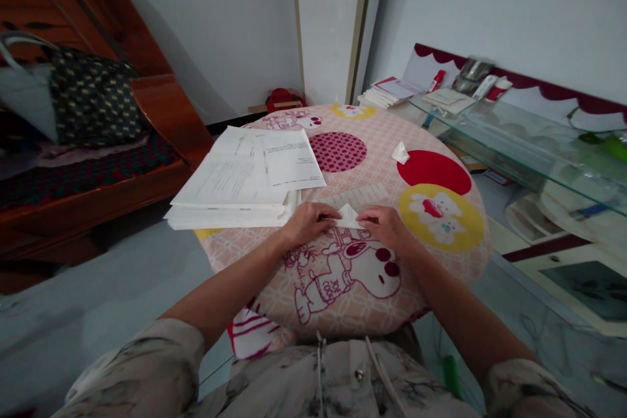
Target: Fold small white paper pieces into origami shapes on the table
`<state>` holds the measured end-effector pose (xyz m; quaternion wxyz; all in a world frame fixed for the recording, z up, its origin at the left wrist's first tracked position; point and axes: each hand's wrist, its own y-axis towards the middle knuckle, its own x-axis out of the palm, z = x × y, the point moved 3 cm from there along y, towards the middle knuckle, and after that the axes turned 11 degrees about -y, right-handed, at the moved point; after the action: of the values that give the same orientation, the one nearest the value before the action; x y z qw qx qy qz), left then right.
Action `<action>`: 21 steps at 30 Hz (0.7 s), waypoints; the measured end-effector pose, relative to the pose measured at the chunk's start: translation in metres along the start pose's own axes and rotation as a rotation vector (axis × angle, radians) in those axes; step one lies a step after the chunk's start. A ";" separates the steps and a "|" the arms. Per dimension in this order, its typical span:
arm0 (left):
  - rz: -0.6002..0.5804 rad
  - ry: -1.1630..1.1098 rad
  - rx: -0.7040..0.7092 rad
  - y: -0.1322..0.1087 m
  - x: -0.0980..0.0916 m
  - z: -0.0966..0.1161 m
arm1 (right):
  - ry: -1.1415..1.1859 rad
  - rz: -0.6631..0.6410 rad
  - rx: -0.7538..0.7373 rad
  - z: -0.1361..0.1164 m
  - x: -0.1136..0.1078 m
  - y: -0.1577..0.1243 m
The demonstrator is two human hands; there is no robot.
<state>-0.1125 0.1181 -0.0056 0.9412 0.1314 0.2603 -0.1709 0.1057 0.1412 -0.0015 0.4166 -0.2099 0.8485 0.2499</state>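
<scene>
Between my two hands lies a small piece of folded white paper (348, 214), its peak pointing away from me. My left hand (309, 222) grips its left end, fingers bent and pressed together. At the right end my right hand (386, 227) pinches the same paper. Both hands rest low over the patterned tablecloth (337, 313). Just left of my left hand is a thick stack of printed sheets (230, 176), with a loose printed sheet (289, 160) on top. Farther off to the right stands another small folded white paper piece (400, 153).
A glass shelf (529, 150) adjoins the table's right side, with metal containers (473, 75) and a red-and-white cup (498, 88). Papers (389, 91) are piled at its near-wall end. On the left a wooden bench (171, 117) holds a dark patterned bag (95, 95).
</scene>
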 end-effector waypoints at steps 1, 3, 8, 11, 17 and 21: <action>0.004 -0.024 -0.014 -0.001 -0.002 -0.001 | -0.002 -0.001 0.010 0.000 0.000 -0.001; 0.020 -0.049 -0.040 -0.002 -0.003 -0.001 | -0.015 0.015 0.036 -0.001 0.000 -0.002; 0.092 -0.012 -0.077 -0.001 -0.002 0.000 | -0.041 0.052 0.104 -0.002 0.001 -0.002; 0.130 -0.004 -0.082 0.001 0.000 0.000 | -0.026 0.083 0.137 -0.001 0.003 -0.003; 0.138 0.023 -0.080 0.002 0.000 -0.001 | -0.050 0.104 0.110 -0.001 0.004 -0.003; 0.135 0.052 -0.101 0.002 0.000 0.000 | -0.068 0.100 0.121 -0.001 0.004 -0.003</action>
<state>-0.1122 0.1201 -0.0052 0.9489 0.1054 0.2835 -0.0902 0.1041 0.1378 -0.0051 0.4441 -0.1330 0.8568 0.2258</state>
